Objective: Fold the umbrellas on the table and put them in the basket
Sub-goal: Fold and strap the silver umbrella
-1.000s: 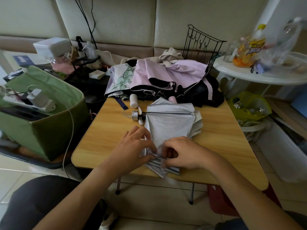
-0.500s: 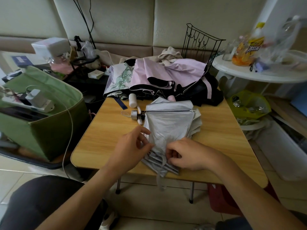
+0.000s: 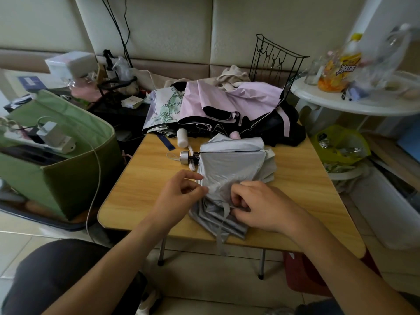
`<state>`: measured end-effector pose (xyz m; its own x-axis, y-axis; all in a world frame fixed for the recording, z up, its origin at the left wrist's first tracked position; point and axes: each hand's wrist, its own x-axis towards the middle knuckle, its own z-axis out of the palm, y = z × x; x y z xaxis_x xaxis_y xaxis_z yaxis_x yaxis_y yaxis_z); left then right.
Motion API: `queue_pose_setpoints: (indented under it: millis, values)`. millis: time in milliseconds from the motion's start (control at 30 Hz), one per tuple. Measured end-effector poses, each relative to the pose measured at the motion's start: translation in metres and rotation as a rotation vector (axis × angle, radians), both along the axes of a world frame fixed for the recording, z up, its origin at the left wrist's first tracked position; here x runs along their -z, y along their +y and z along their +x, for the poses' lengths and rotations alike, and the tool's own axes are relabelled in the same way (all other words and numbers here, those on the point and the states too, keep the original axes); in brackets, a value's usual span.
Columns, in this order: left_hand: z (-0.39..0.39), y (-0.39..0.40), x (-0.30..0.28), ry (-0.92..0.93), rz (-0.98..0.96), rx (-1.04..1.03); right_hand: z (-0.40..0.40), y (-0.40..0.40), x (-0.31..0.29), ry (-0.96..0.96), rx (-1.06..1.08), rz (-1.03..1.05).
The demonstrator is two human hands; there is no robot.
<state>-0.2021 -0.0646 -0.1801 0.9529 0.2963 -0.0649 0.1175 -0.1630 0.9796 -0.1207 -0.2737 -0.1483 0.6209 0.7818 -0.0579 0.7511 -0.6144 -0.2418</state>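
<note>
Left hand (image 3: 181,196), fingers curled, pinches the left edge of the grey umbrella (image 3: 229,178) canopy between thumb and forefinger. Right hand (image 3: 259,205), fingers curled, grips the gathered folds at the canopy's near end, just beside the left hand. The grey umbrella lies flat on the wooden counter (image 3: 141,189), partly pleated, its handle (image 3: 185,156) pointing left and its closing strap (image 3: 221,228) hanging over the counter's near edge. Two further umbrellas, one pink and black (image 3: 227,103) and one white with a green floral print (image 3: 163,108), lie heaped at the counter's far edge. A green fabric basket (image 3: 75,176) stands on the floor to the left of the counter, well apart from the hands.
</note>
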Motion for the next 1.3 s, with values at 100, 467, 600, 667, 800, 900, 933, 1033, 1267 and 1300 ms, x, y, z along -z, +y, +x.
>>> queue_pose_setpoints:
  millis: [100, 467, 600, 667, 800, 900, 933, 1033, 1267, 1300]
  values:
    - [-0.001, -0.002, -0.003, -0.003, 0.010, 0.031, -0.002, 0.000, -0.003, -0.013, -0.010, -0.027]
    - [-0.001, 0.002, -0.007, 0.079, 0.032, 0.042, -0.009, -0.004, -0.011, 0.044, 0.005, -0.089]
    - [-0.001, 0.003, -0.008, 0.135, 0.024, 0.049, -0.009, -0.004, -0.009, 0.022, 0.016, -0.100]
    - [-0.001, 0.004, -0.008, 0.156, 0.014, 0.044, -0.009, -0.005, -0.009, 0.047, 0.013, -0.118]
    - [0.000, 0.003, -0.005, 0.179, 0.013, 0.061, -0.011, -0.006, -0.011, 0.069, -0.008, -0.139]
    - [0.002, 0.003, -0.001, 0.152, 0.178, 0.052, -0.011, -0.005, -0.011, 0.063, -0.056, -0.162]
    - [0.003, 0.002, 0.001, 0.080, 0.334, 0.031, -0.011, -0.004, -0.010, 0.065, -0.072, -0.168]
    - [0.010, -0.002, 0.006, -0.323, 0.874, 0.065, -0.010, -0.001, -0.008, 0.075, -0.108, -0.185]
    - [0.039, -0.003, 0.036, -0.315, 1.198, 0.456, -0.004, 0.001, -0.001, 0.192, -0.107, -0.192]
    - [0.039, 0.000, 0.038, -0.280, 1.238, 0.467, -0.002, 0.001, -0.002, 0.217, -0.112, -0.211]
